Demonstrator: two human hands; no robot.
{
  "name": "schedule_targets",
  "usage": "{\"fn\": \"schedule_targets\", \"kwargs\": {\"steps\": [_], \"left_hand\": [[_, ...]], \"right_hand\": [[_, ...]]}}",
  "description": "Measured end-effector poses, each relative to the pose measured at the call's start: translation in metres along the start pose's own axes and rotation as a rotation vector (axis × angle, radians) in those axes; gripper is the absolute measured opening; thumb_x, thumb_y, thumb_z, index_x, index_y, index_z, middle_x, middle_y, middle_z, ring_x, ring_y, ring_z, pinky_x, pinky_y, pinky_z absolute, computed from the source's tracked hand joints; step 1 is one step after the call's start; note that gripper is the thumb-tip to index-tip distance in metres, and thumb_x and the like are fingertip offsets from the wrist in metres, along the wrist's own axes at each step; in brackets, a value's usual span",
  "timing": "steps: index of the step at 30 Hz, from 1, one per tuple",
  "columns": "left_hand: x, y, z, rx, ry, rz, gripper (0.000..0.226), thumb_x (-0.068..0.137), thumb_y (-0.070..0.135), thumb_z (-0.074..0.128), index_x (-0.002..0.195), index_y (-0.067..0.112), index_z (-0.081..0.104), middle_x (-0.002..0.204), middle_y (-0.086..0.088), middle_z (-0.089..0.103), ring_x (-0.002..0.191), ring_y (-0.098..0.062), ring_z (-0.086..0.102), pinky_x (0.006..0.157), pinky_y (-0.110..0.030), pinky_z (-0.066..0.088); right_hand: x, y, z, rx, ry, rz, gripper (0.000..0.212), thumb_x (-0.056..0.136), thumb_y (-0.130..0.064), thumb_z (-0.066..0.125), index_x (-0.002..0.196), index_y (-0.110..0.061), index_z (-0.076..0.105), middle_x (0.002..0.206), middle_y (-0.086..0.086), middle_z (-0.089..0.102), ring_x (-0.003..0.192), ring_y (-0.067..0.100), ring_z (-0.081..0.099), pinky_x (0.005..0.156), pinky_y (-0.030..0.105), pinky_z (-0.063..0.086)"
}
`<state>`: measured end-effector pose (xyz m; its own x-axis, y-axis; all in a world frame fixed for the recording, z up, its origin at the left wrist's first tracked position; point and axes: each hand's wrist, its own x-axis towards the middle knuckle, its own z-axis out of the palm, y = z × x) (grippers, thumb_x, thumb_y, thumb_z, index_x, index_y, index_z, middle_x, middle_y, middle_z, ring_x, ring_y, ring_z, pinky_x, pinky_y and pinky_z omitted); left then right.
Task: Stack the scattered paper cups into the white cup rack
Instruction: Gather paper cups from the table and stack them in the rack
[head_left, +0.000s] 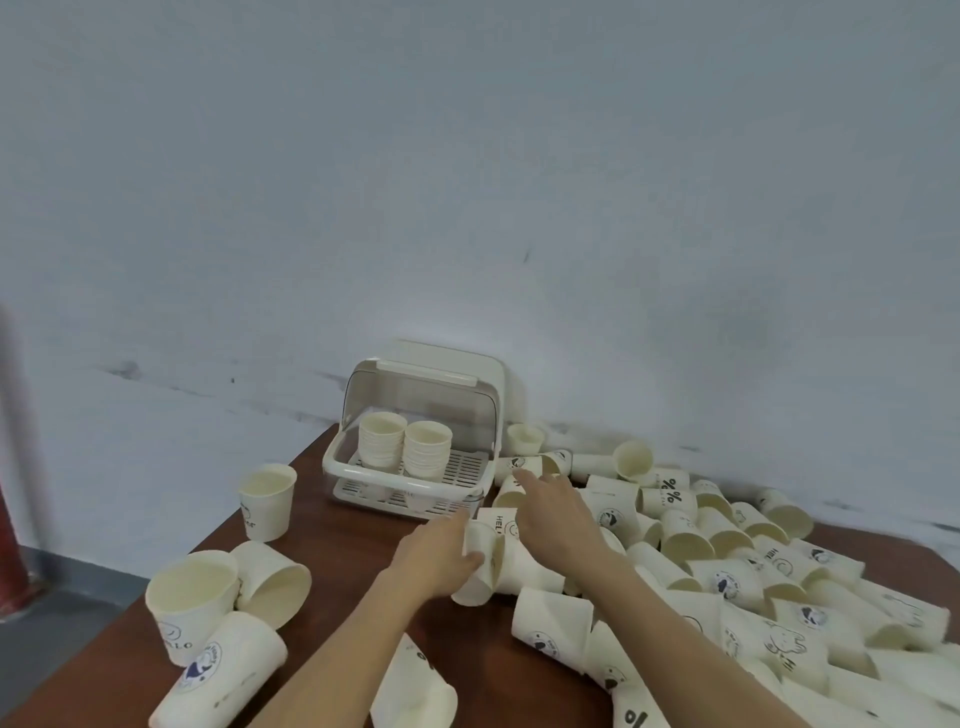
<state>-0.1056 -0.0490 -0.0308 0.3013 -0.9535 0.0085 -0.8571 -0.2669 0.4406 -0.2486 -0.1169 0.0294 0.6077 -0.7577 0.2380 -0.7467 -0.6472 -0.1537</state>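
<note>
Gathering step. My left hand (439, 553) gripped a paper cup (480, 564) mid-worktop; right hand (550, 512) reached, fingers loose, into the pile (727, 561). White cup rack (415, 457) at far edge (two stacks inside). Next, probably: nest, then carry over.

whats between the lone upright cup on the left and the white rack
In the head view, only bare brown table lies between the upright cup and the white rack; no cup sits in that gap.
</note>
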Motion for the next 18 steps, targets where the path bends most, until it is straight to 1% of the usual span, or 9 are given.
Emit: {"fn": "schedule_targets", "kwargs": {"steps": [2,5,8,9,11,13,15,16,18], "left_hand": [[0.005,0.003,0.007,0.015,-0.025,-0.023,0.068,0.087,0.049,0.055,0.145,0.03,0.025,0.134,-0.001,0.053,0.121,-0.025,0.051,0.094,-0.041,0.044],[0.01,0.006,0.009,0.01,-0.072,-0.038,0.082,0.084,0.053,0.055,0.15,0.034,0.01,0.137,-0.003,0.051,0.123,-0.027,0.05,0.097,-0.042,0.043],[0.013,0.005,0.006,0.03,-0.143,-0.058,0.086,0.084,0.053,0.053,0.151,0.037,0.001,0.14,-0.005,0.049,0.124,-0.027,0.049,0.097,-0.041,0.042],[0.012,0.005,0.005,0.039,-0.156,-0.062,0.084,0.084,0.053,0.052,0.151,0.037,0.004,0.139,-0.005,0.049,0.124,-0.028,0.049,0.097,-0.041,0.041],[0.011,0.003,0.003,0.044,-0.159,-0.063,0.078,0.083,0.052,0.053,0.149,0.035,0.016,0.135,-0.004,0.051,0.121,-0.027,0.05,0.096,-0.041,0.041],[0.011,0.001,0.001,0.02,-0.136,-0.066,0.074,0.08,0.051,0.056,0.145,0.031,0.026,0.132,-0.002,0.053,0.118,-0.025,0.052,0.093,-0.04,0.043],[0.01,-0.002,-0.001,-0.009,-0.094,-0.07,0.069,0.079,0.048,0.06,0.138,0.028,0.031,0.127,0.0,0.056,0.113,-0.023,0.054,0.088,-0.038,0.045],[0.01,-0.003,-0.002,-0.023,-0.069,-0.067,0.061,0.08,0.046,0.06,0.132,0.027,0.035,0.123,0.0,0.058,0.11,-0.022,0.055,0.085,-0.037,0.046],[0.009,-0.009,-0.006,-0.045,-0.013,-0.071,0.036,0.085,0.039,0.056,0.115,0.025,0.041,0.11,0.0,0.06,0.099,-0.021,0.056,0.082,-0.038,0.048]], "right_hand": [[-0.004,0.008,0.0,-0.016,-0.016,0.001,0.049,0.089,-0.009,0.041,0.137,-0.016,0.041,0.117,0.012,0.056,0.113,0.031,0.045,0.093,0.041,0.041],[-0.008,0.019,0.0,-0.027,-0.015,0.017,0.045,0.09,-0.009,0.04,0.135,-0.015,0.042,0.116,0.011,0.056,0.111,0.031,0.044,0.09,0.041,0.042],[-0.01,0.026,0.0,-0.021,-0.018,0.017,0.046,0.09,-0.008,0.04,0.135,-0.015,0.042,0.117,0.01,0.057,0.109,0.031,0.044,0.091,0.042,0.043],[-0.01,0.027,0.0,-0.018,-0.015,0.016,0.045,0.09,-0.008,0.04,0.135,-0.015,0.042,0.117,0.01,0.057,0.109,0.031,0.044,0.091,0.042,0.043],[-0.01,0.027,0.0,-0.025,-0.01,0.017,0.044,0.091,-0.009,0.041,0.134,-0.014,0.043,0.116,0.009,0.057,0.108,0.03,0.045,0.089,0.041,0.042],[-0.01,0.024,0.0,-0.033,-0.008,0.016,0.042,0.091,-0.01,0.041,0.133,-0.014,0.043,0.115,0.01,0.057,0.108,0.03,0.045,0.087,0.039,0.041],[-0.012,0.022,0.0,-0.029,-0.013,0.019,0.04,0.092,-0.01,0.04,0.132,-0.013,0.044,0.115,0.011,0.056,0.11,0.031,0.045,0.087,0.04,0.04],[-0.012,0.022,0.001,-0.03,-0.014,0.017,0.04,0.092,-0.01,0.04,0.132,-0.013,0.044,0.115,0.011,0.056,0.111,0.031,0.045,0.087,0.04,0.04],[-0.013,0.021,0.0,-0.035,-0.011,0.012,0.039,0.092,-0.011,0.04,0.131,-0.013,0.044,0.114,0.012,0.057,0.11,0.031,0.045,0.086,0.039,0.04]]}}
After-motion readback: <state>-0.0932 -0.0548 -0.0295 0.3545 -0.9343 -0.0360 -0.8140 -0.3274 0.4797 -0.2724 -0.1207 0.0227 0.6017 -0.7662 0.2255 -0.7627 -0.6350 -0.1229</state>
